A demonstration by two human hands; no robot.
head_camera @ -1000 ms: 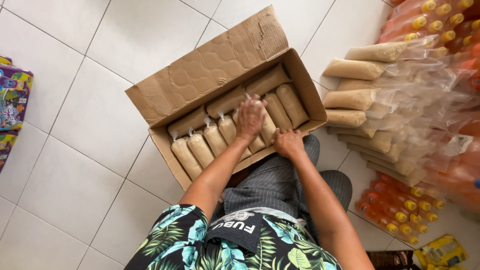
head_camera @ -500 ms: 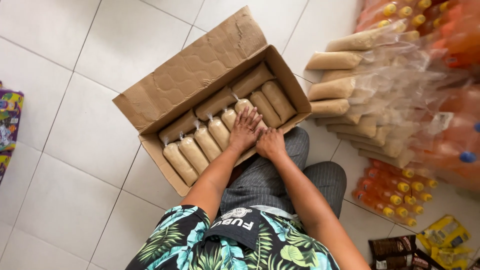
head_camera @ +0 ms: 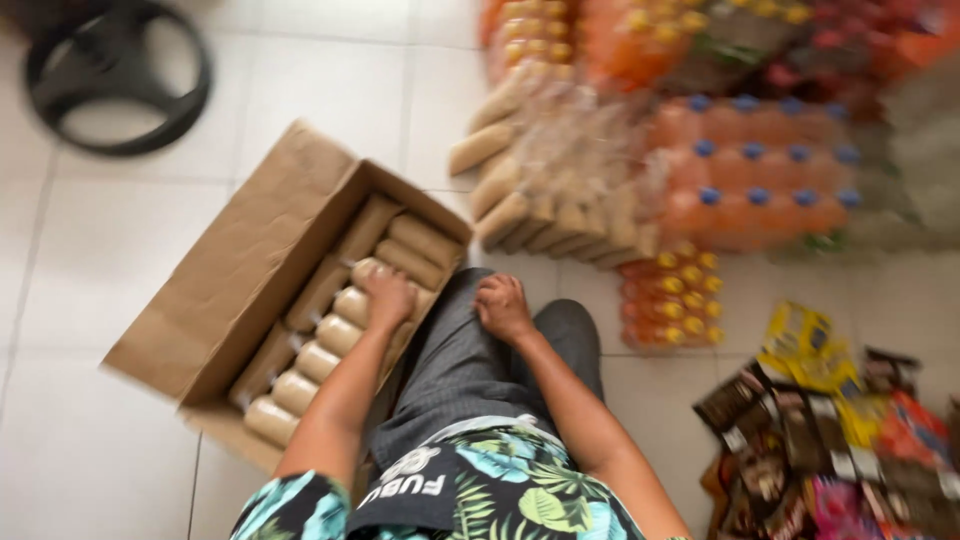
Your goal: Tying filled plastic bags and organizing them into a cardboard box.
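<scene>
An open cardboard box [head_camera: 250, 270] lies on the white tiled floor, filled with several tan sausage-shaped rolls [head_camera: 315, 360]. My left hand [head_camera: 388, 298] rests palm down on the rolls near the box's right side, fingers bent over them. My right hand [head_camera: 503, 307] sits apart from the box on my grey trouser knee [head_camera: 470, 360], fingers curled, with nothing in it. The picture is blurred by motion.
More tan rolls in clear wrap [head_camera: 545, 195] lie beyond my knee. Shrink-wrapped packs of orange drink bottles [head_camera: 760, 185] and a smaller pack [head_camera: 668, 300] stand at the right. Colourful snack packets [head_camera: 830, 430] are at lower right. A black steering wheel [head_camera: 118, 75] lies far left.
The view has swung right and up. My right hand has come off the rolls and box edge onto my knee. My left hand stays on the rolls.
</scene>
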